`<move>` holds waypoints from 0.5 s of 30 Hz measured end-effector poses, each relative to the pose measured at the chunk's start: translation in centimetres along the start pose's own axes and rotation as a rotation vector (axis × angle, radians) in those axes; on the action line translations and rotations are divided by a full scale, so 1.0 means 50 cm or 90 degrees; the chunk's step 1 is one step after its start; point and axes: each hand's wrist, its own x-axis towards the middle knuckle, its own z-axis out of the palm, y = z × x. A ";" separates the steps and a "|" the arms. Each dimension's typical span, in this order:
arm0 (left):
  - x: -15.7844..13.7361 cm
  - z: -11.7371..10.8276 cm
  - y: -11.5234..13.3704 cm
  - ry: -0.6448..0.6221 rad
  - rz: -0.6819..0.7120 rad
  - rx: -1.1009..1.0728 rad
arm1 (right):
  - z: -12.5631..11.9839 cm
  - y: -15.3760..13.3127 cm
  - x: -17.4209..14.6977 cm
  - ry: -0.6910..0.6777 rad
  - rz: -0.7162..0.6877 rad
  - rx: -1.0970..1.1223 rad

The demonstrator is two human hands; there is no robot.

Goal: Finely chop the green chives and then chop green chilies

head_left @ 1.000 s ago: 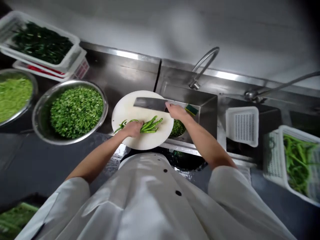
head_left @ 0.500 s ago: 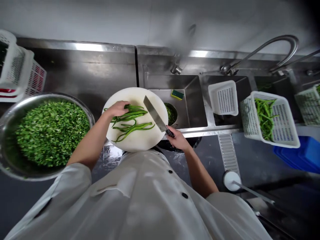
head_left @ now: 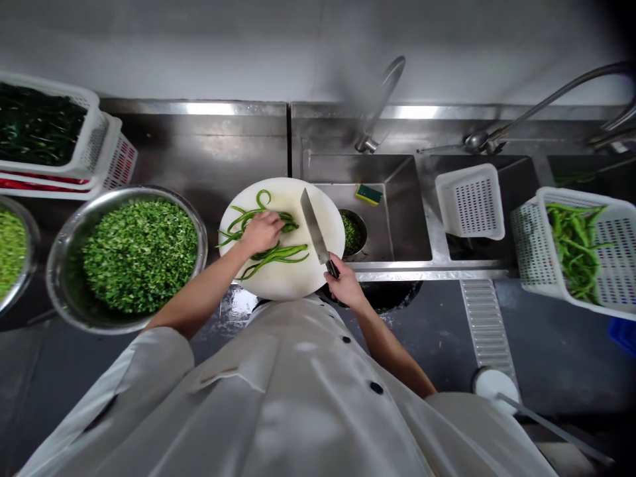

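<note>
Long green chili peppers [head_left: 284, 254] lie in a loose bunch on a round white cutting board [head_left: 278, 286]. My left hand [head_left: 264, 230] is closed over the upper ones, and its fingertips are partly hidden. One curled pepper sticks up beyond the hand. My right hand [head_left: 344, 285] is wrapped round the black handle of a broad kitchen knife [head_left: 313, 224]. The blade lies over the board's right part, pointing away from me and apart from the peppers. A small metal pot [head_left: 365, 242] of chopped greens stands in the sink, partly hidden by the board.
Left of the board stands a large metal bowl [head_left: 202, 245] of chopped greens, with another bowl [head_left: 34, 235] beyond. White baskets [head_left: 93, 142] are stacked at upper left. The sink [head_left: 400, 222] holds a sponge [head_left: 368, 194]. Rightward are a white basket [head_left: 472, 173] and a basket [head_left: 534, 255] of green peppers.
My left hand has moved right across the peppers, and some have shifted and curled up. The knife stays in my right hand, its blade turned slightly more upright. The view has swung left.
</note>
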 end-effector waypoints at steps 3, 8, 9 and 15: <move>0.002 0.022 0.034 -0.055 -0.036 0.027 | -0.001 -0.001 -0.011 -0.028 0.024 0.044; 0.064 0.016 0.026 -0.066 -0.114 0.035 | -0.014 0.007 -0.020 -0.007 0.050 0.140; 0.078 0.013 0.022 -0.075 -0.119 0.044 | -0.017 0.013 -0.021 -0.002 0.051 0.154; 0.147 0.022 0.031 -0.065 -0.217 0.052 | -0.022 0.043 -0.019 -0.018 0.040 0.198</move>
